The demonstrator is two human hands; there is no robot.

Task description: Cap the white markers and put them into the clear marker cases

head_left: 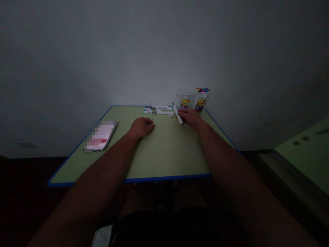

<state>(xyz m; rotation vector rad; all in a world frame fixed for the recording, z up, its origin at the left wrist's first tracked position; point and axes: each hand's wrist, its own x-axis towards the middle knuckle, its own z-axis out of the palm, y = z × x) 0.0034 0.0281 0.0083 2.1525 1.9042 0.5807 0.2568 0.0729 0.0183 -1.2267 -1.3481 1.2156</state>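
Observation:
My right hand (190, 117) holds a white marker (178, 114) between thumb and fingers, tilted, with its grey uncapped end pointing up and away from me. Just left of it, a small white cap (171, 115) lies on the table. My left hand (141, 128) rests on the tabletop with its fingers curled in; whatever they hold, if anything, is hidden. Beyond the hands, near the wall, several white markers (162, 108) lie in a loose group. Small caps with coloured ends (146, 112) sit at the left of that group.
Two clear plastic marker boxes stand at the back right: one (185, 99) shows no coloured ends, the other (201, 100) is filled with coloured markers. A phone (100, 136) lies on the left of the pale green, blue-edged table (164, 154). The wall (154, 51) rises behind it.

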